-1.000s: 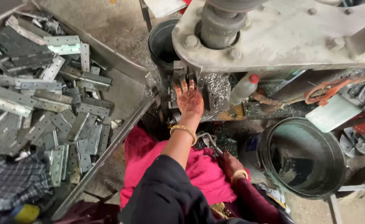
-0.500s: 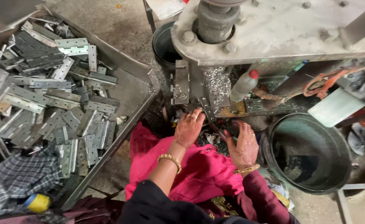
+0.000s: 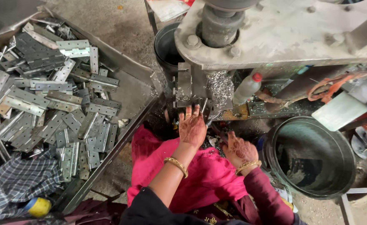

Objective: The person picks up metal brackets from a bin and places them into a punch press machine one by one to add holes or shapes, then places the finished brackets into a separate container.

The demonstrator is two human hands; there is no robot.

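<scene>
Head view: left hand (image 3: 191,127) — fingers spread — touches the press (image 3: 275,33) base; right hand (image 3: 238,149) curled just beside, grip unclear.

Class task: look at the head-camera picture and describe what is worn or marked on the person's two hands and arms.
Both hands carry dark reddish-brown henna patterns across their backs: the left hand and the right hand. Each wrist wears gold-coloured bangles, one set on the left, one on the right. The left forearm is bare, its black sleeve pushed up; the right arm has a dark maroon sleeve reaching the wrist.
</scene>
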